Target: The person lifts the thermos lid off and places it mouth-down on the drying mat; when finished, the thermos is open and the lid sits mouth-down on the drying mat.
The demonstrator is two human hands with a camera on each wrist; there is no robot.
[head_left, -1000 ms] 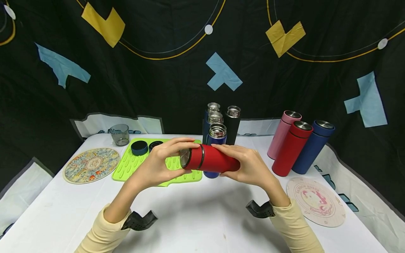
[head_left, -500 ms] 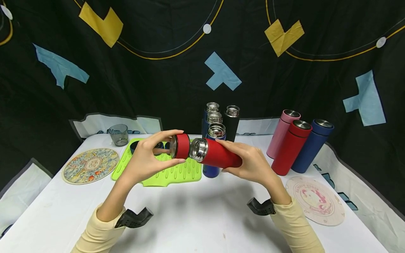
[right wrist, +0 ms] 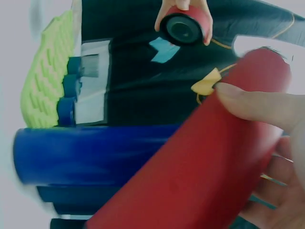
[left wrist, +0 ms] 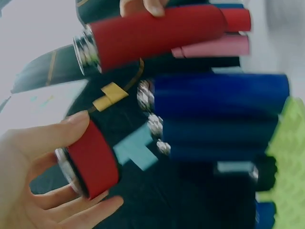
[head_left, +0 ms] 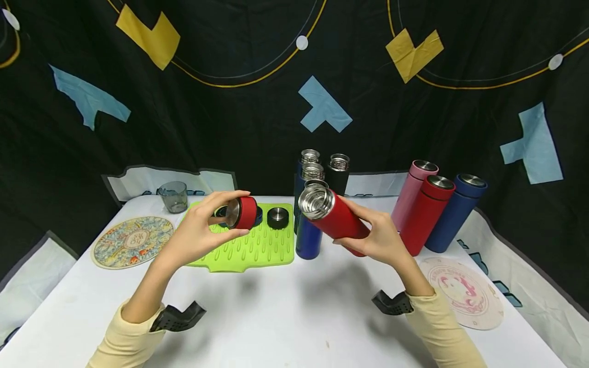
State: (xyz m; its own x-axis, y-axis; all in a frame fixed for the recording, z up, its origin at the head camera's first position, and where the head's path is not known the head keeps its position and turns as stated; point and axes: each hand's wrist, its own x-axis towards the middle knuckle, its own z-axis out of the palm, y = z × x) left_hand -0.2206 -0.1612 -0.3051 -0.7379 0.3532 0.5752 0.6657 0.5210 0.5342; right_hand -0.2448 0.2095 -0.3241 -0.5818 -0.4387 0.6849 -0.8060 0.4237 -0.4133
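Note:
In the head view the left hand [head_left: 195,232] pinches a red lid [head_left: 247,212] between thumb and fingers, above the green mat. The right hand [head_left: 379,235] grips a red bottle body [head_left: 338,217], tilted with its open steel mouth [head_left: 316,202] toward the upper left. A gap separates lid and bottle. The left wrist view shows the lid [left wrist: 94,160] in the left hand [left wrist: 43,167], and the bottle [left wrist: 157,36] beyond it. In the right wrist view the right hand [right wrist: 281,133] is wrapped around the bottle [right wrist: 200,157].
Lidless blue and black bottles [head_left: 309,237] [head_left: 338,176] stand behind the held bottle. Dark lids [head_left: 278,218] rest on the green mat [head_left: 248,253]. Lidded pink, red [head_left: 425,214] and blue bottles stand at right, near a pink round mat [head_left: 465,294]. A glass [head_left: 174,197] and patterned mat [head_left: 133,242] lie left.
The red lid has come off the red bottle and moved left with the left hand. The right hand has moved slightly right, and the bottle's mouth now tilts up more.

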